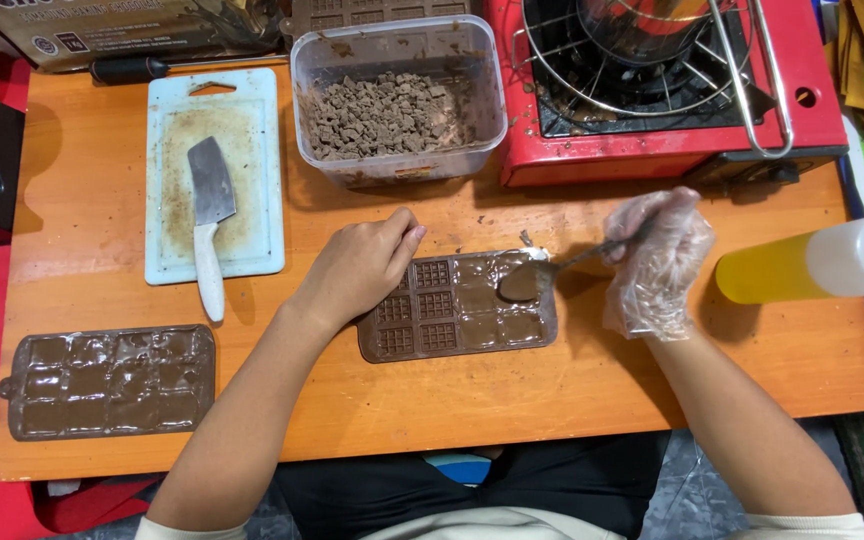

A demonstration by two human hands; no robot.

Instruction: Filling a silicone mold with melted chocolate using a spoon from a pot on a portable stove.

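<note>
- Head view, centre: brown silicone chocolate-bar mould [457, 308] lying flat on the orange wooden table [572, 385]; right-hand cavities glossy with melted chocolate, left-hand cavities showing a bare grid.
- Left hand [357, 270] bare, fingers curled loosely, resting on the mould's upper left edge, pinning rather than gripping.
- Right hand [657, 262] in a clear plastic glove, closed around the handle of a metal spoon [542, 275]; spoon bowl, coated in chocolate, down over the mould's upper right cavities.
- Step in hand, by the look of it: spooning chocolate into the cavities, roughly half filled.
- Next move likely calling for a fresh spoonful carried left to the bare cavities, mould kept steady.
- Head view, surroundings: second filled brown mould [107, 382] at lower left; white cutting board [252, 170] bearing a white-handled cleaver [210, 220]; clear plastic tub of chopped chocolate [397, 100]; red portable gas stove [662, 90]; yellow squeeze bottle [812, 262] lying at right.
</note>
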